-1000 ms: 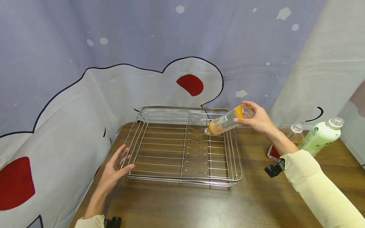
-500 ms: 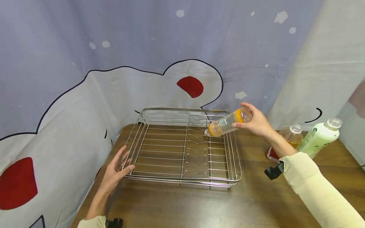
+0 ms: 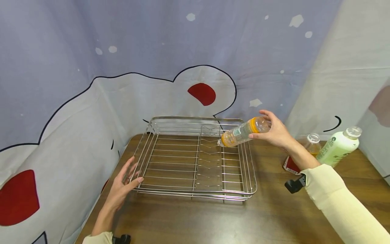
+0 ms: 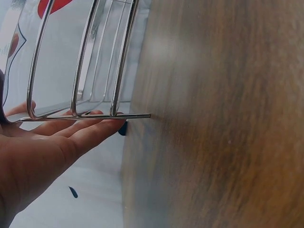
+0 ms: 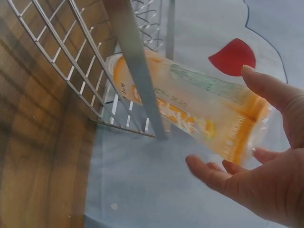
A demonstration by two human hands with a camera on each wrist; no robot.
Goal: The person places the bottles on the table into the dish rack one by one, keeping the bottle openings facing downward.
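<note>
A clear plastic bottle [image 3: 240, 131] with an orange-patterned label leans over the right rim of a metal wire dish rack [image 3: 189, 195], its neck down inside and its base raised. My right hand [image 3: 272, 132] is around the base end. In the right wrist view the thumb and fingers of my right hand [image 5: 280, 137] are spread beside the bottle [image 5: 190, 104]. At the rack's front-left corner is my left hand [image 3: 122, 186]. In the left wrist view, straight fingers [image 4: 95, 135] lie against the bars of the rack [image 4: 76, 90].
On the wooden table [image 3: 195, 220] at the right stand a green-and-white bottle [image 3: 338, 147] and a clear bottle [image 3: 313, 145] with a red label, partly hidden by my right forearm. A patterned curtain [image 3: 146, 40] hangs behind the table and along its left side.
The head view has shifted slightly. The leaning bottle keeps its place against the rack, with my right hand still at its base. My left hand stays at the rack's corner.
</note>
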